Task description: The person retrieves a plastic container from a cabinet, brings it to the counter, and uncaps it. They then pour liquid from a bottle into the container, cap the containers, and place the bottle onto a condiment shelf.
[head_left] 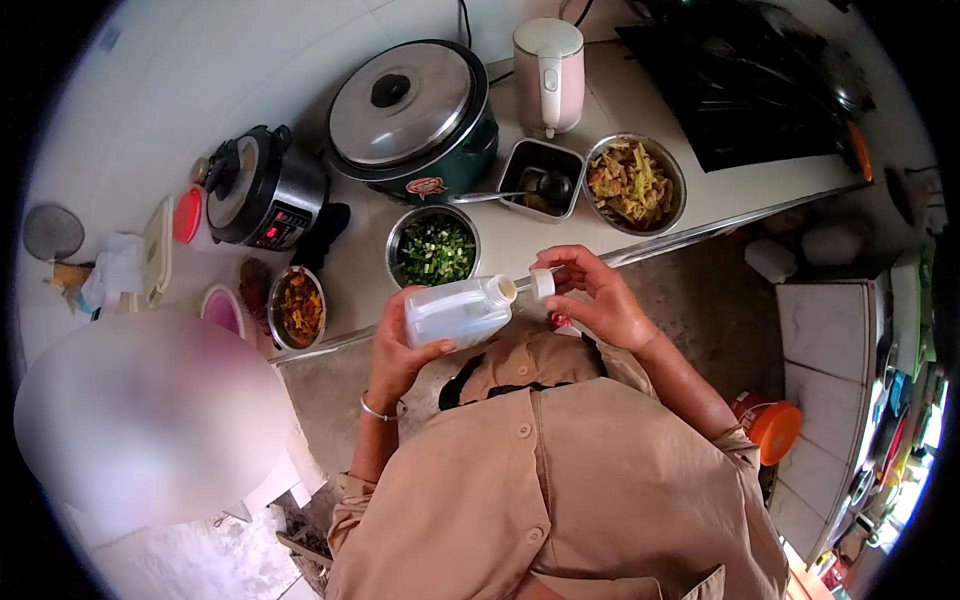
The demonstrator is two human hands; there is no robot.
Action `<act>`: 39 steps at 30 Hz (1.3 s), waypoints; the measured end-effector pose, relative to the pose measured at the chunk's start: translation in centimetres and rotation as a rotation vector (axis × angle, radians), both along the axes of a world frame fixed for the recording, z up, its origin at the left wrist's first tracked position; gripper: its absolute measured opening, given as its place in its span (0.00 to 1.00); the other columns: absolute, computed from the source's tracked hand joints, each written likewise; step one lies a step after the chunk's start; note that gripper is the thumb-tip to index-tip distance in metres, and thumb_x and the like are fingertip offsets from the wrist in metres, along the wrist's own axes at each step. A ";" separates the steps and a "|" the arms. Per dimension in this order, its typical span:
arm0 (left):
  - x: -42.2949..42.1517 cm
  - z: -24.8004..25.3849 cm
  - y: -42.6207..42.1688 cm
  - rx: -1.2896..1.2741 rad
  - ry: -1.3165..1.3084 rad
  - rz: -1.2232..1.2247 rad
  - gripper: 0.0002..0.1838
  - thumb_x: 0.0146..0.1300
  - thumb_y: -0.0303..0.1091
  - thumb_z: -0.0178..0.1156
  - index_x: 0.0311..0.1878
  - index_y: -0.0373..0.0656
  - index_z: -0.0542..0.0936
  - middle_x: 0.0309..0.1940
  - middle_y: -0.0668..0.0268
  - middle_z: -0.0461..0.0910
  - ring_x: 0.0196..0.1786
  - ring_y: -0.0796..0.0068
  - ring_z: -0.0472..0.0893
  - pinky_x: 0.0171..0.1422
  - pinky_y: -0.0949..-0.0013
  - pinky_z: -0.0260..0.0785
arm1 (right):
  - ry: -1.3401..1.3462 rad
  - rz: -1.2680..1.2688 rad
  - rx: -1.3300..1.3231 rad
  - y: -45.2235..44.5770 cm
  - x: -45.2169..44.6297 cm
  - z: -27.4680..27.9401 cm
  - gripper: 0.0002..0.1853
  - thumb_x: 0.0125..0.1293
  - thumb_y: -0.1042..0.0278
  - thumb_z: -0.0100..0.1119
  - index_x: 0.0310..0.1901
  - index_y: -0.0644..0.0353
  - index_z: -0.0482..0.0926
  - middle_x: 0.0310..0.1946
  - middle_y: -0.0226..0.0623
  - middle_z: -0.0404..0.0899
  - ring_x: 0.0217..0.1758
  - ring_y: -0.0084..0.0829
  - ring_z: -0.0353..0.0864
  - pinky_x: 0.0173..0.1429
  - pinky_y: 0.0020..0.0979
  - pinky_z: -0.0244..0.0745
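Note:
My left hand is wrapped round a translucent white plastic bottle, which lies tilted with its uncapped mouth toward the right. Between the fingertips of my right hand is a white cap, a little apart from the bottle's mouth. Just beyond the bottle, a metal bowl of chopped green onions stands on the counter. A square metal container with a ladle in it is behind my right hand, beside a bowl of yellowish food strips.
Along the counter stand a large lidded cooker, a pressure cooker, a pink kettle and a black stove. A food bowl is at the left. Another person, blurred, is at the lower left. An orange bucket stands right.

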State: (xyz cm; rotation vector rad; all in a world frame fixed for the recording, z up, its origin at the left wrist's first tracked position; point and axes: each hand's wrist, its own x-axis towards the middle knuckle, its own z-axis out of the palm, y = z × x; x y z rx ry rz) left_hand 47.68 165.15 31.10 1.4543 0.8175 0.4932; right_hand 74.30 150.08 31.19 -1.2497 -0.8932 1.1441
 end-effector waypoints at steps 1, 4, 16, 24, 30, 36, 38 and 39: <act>0.1 -0.1 -0.1 -0.002 -0.001 -0.002 0.42 0.42 0.28 0.79 0.64 0.40 0.70 0.57 0.64 0.76 0.60 0.69 0.75 0.68 0.64 0.68 | -0.058 0.030 0.005 -0.1 0.1 0.3 0.22 0.63 0.78 0.67 0.60 0.57 0.76 0.54 0.31 0.77 0.50 0.23 0.78 0.59 0.29 0.76; 1.0 -0.2 -0.3 0.021 0.012 -0.033 0.41 0.42 0.29 0.80 0.63 0.39 0.71 0.56 0.65 0.76 0.60 0.70 0.75 0.67 0.65 0.67 | -0.131 0.002 0.123 -0.1 0.4 -0.1 0.22 0.61 0.78 0.68 0.57 0.56 0.78 0.54 0.33 0.79 0.51 0.25 0.80 0.59 0.31 0.77; 5.5 -0.7 -3.5 -0.047 0.061 -0.103 0.38 0.44 0.34 0.80 0.61 0.40 0.75 0.56 0.65 0.77 0.59 0.73 0.75 0.66 0.67 0.67 | -0.456 0.071 0.172 -2.4 3.9 0.1 0.14 0.62 0.73 0.68 0.49 0.61 0.80 0.44 0.40 0.83 0.42 0.37 0.84 0.46 0.33 0.80; 7.8 -2.0 -6.6 0.477 0.250 -0.267 0.41 0.40 0.42 0.83 0.58 0.39 0.76 0.53 0.58 0.78 0.56 0.58 0.78 0.64 0.59 0.69 | -0.338 0.043 -0.501 -5.8 3.5 -5.1 0.29 0.75 0.42 0.49 0.48 0.66 0.82 0.34 0.46 0.86 0.35 0.50 0.84 0.45 0.45 0.77; 7.8 -3.8 -6.6 0.209 0.223 -0.274 0.41 0.40 0.41 0.82 0.59 0.39 0.75 0.54 0.58 0.78 0.58 0.59 0.77 0.64 0.60 0.69 | -0.151 -0.290 -0.130 -9.0 1.8 -5.5 0.22 0.71 0.51 0.59 0.48 0.66 0.81 0.40 0.46 0.83 0.40 0.37 0.84 0.47 0.37 0.79; 6.6 -5.2 -7.0 0.345 0.230 -0.413 0.40 0.42 0.40 0.81 0.59 0.40 0.75 0.54 0.58 0.78 0.57 0.58 0.77 0.64 0.59 0.69 | -0.284 -0.148 -0.604 -9.9 -0.4 -5.1 0.18 0.69 0.54 0.62 0.43 0.64 0.80 0.27 0.41 0.82 0.33 0.34 0.83 0.41 0.35 0.77; 5.6 -6.1 -7.7 0.317 0.256 -0.402 0.39 0.42 0.39 0.81 0.59 0.40 0.75 0.54 0.58 0.78 0.57 0.59 0.77 0.64 0.59 0.69 | -0.578 -0.126 -0.648 -10.6 -1.7 -6.4 0.17 0.70 0.55 0.63 0.47 0.63 0.81 0.27 0.36 0.82 0.34 0.27 0.83 0.37 0.35 0.77; 5.1 -7.0 -7.9 0.313 0.252 -0.419 0.39 0.42 0.39 0.81 0.59 0.40 0.75 0.54 0.58 0.78 0.57 0.59 0.77 0.64 0.59 0.69 | -0.574 -0.140 -0.659 -11.1 -2.5 -7.5 0.17 0.70 0.55 0.63 0.47 0.63 0.81 0.27 0.36 0.82 0.34 0.27 0.83 0.37 0.35 0.77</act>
